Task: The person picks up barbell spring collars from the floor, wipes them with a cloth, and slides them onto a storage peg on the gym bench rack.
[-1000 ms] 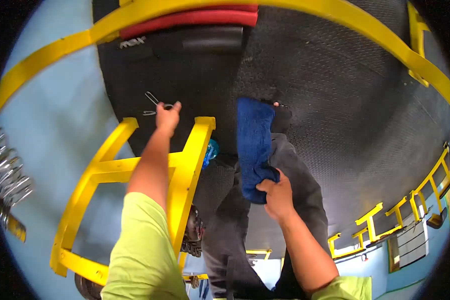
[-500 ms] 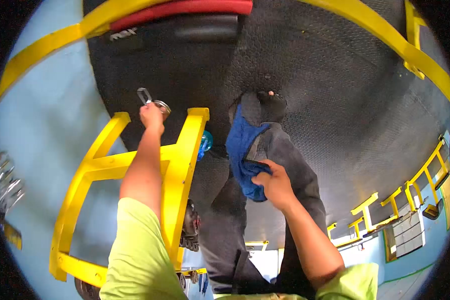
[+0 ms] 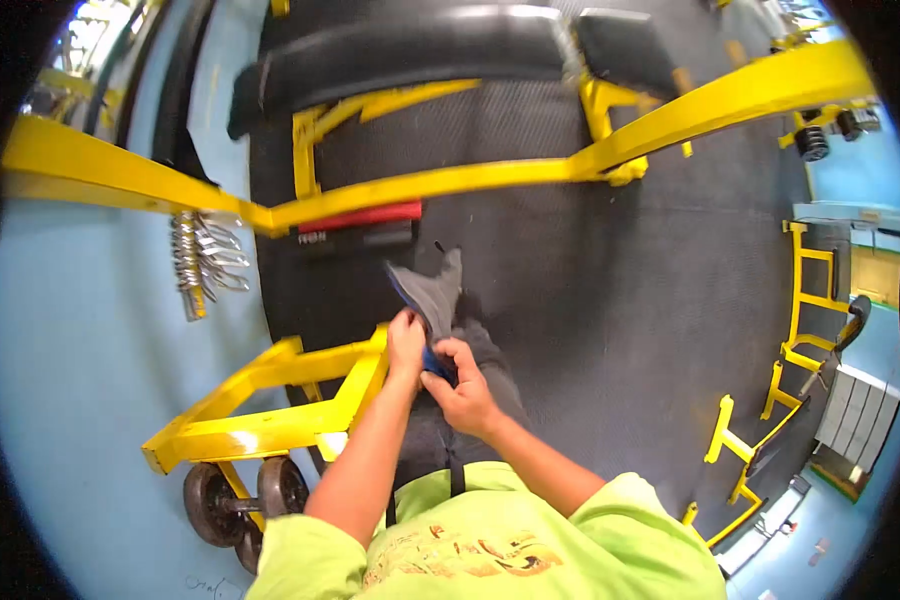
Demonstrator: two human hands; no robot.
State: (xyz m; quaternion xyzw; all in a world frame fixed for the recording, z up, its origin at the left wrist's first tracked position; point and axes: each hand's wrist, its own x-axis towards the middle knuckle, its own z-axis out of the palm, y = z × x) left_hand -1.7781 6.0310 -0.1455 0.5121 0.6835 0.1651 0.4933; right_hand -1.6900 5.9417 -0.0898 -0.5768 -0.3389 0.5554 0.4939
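A cloth (image 3: 429,294), grey on one face and blue on the other, hangs bunched in front of my body in the head view. My left hand (image 3: 406,346) is closed on its near left edge. My right hand (image 3: 464,392) grips the blue lower part, with thumb and fingers closed around it. The two hands are close together, just right of a yellow metal frame (image 3: 355,392). Folds of the cloth partly hide my fingertips. My dark trousers show below and behind the cloth.
A dumbbell (image 3: 245,505) sits below the yellow frame at left. Several metal handles (image 3: 208,255) hang on the blue wall. A yellow bar (image 3: 440,184) crosses ahead, with a black padded bench (image 3: 410,58) beyond. More yellow frames (image 3: 735,440) stand at right.
My left hand has come back from beyond the yellow frame to the cloth; the metal piece it held no longer shows in it. The cloth is raised between both hands, and the view has tilted up.
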